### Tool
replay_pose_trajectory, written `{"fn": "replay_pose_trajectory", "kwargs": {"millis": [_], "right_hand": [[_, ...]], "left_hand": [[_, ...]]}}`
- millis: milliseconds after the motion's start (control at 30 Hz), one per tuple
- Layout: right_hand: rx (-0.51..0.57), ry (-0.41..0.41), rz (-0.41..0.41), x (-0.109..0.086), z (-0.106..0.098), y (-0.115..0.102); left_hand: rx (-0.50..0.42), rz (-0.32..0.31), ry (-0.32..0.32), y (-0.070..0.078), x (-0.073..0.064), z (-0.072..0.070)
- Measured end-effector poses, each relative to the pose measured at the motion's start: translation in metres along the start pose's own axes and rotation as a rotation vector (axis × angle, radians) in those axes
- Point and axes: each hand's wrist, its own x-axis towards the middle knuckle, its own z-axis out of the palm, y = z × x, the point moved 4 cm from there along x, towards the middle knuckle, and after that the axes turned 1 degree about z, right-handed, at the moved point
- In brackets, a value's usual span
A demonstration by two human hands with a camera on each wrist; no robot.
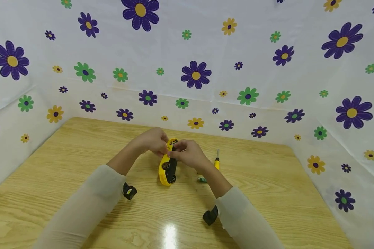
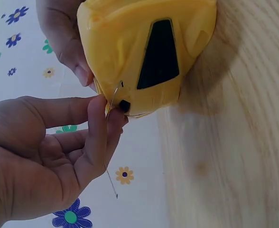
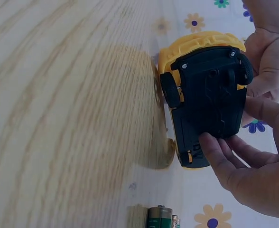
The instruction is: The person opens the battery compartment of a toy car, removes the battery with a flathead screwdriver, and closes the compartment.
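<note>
A yellow toy car (image 1: 163, 169) with a black underside (image 3: 208, 95) stands tipped on its side on the wooden table. My left hand (image 1: 156, 141) grips its yellow body, and in the left wrist view the fingertips of this left hand (image 2: 59, 142) pinch close to the edge of the car (image 2: 125, 47). A thin wire antenna (image 2: 112, 180) runs from the body past these fingers. From the other side my right hand (image 1: 190, 154) holds the car, and in the right wrist view its fingers (image 3: 215, 154) lie against the black underside.
Right of the car lies a screwdriver (image 1: 217, 163) with a yellow and black handle. A green battery (image 1: 202, 179) rests near my right forearm; the right wrist view shows it with a second battery (image 3: 175, 222) beside it. A flower-printed sheet (image 1: 174, 52) surrounds the table's back and sides.
</note>
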Motion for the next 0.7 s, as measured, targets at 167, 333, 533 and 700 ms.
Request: {"fn": "replay_pose_trajectory", "kwargs": {"millis": [167,333,533,700], "right_hand": [[0.095,-0.006,0.033,-0.003,-0.003,0.002],[0.119,-0.002,0.058,-0.006,-0.005,0.005],[0.126,0.007,0.105,-0.011,-0.008,0.005],[0.176,0.024,0.129,-0.016,-0.011,0.003]], "left_hand": [[0.126,0.031,0.027,0.012,-0.001,0.005],[0.245,0.149,0.124,0.018,-0.004,0.007],[0.241,0.357,0.289,0.025,-0.012,0.005],[0.162,0.484,0.395,0.030,-0.017,0.000]]}}
